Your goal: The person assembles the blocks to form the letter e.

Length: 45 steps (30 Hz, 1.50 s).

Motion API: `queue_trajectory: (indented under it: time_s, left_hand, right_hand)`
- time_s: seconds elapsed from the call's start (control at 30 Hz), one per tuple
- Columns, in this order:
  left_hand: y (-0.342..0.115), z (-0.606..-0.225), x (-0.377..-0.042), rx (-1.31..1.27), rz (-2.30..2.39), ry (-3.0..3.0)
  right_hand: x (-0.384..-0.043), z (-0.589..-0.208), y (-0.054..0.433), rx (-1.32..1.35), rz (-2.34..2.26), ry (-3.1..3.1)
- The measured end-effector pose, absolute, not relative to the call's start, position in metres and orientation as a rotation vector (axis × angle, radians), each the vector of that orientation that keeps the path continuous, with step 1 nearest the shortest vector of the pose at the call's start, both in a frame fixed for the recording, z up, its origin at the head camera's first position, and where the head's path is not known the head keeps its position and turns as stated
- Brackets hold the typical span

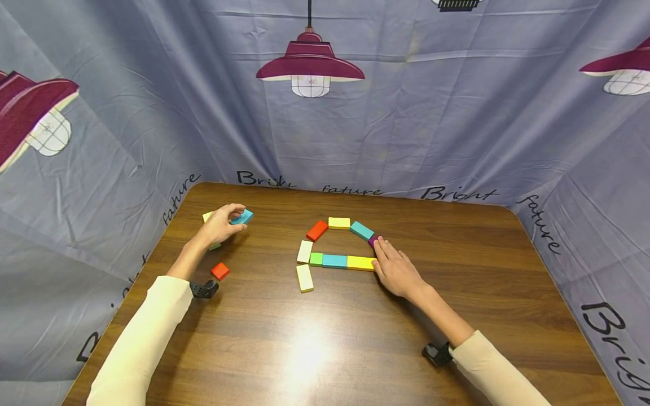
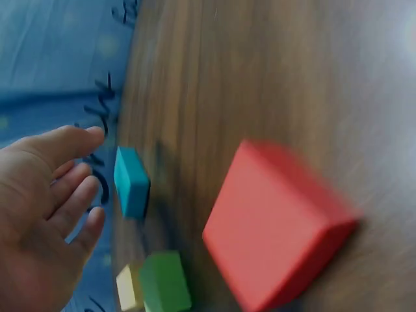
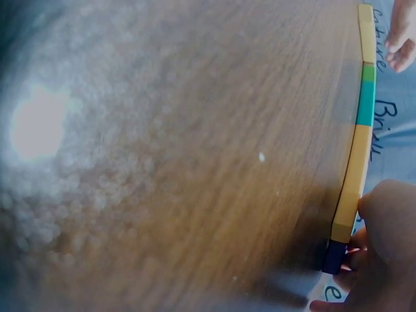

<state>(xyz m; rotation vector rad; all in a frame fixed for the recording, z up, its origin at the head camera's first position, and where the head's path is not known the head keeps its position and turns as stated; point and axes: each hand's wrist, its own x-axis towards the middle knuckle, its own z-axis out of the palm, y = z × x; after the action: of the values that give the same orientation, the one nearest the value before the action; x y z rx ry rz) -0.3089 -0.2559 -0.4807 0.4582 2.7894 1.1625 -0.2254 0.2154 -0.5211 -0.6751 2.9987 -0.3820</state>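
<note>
the straight-fingered right hand [image 1: 398,274] touches the purple block [image 1: 373,241] and yellow block [image 1: 361,263], apparently steadying them, while the empty, loose-fingered left hand [image 1: 220,226] hovers by a blue block [image 1: 244,216].

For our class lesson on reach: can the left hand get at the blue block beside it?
Probably yes: the left hand is close to the blue block, and the left wrist view shows nothing between them.

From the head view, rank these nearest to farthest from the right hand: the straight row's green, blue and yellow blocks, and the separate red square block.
1. Yellow block: row's right end, beside the right hand.
2. Blue block: between yellow and green.
3. Green block: left of blue.
4. Red square block: well left of the row.
</note>
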Motion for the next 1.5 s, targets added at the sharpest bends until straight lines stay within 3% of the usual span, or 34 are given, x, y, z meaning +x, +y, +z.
queue_trajectory:
  time_s: [0.23,0.67,1.5]
  left_hand:
    - [-0.27,-0.483,-0.333,0.406,0.88,2.758]
    - [-0.265,-0.49,-0.347,0.587,0.677,2.738]
    - [-0.252,-0.498,-0.319,0.499,0.828,2.866]
  right_hand:
    - [-0.226,-0.522,0.214,-0.652,-0.382,2.994]
    - [-0.227,-0.523,0.215,-0.642,-0.381,2.979]
    - [-0.225,-0.522,0.216,-0.657,-0.374,2.977]
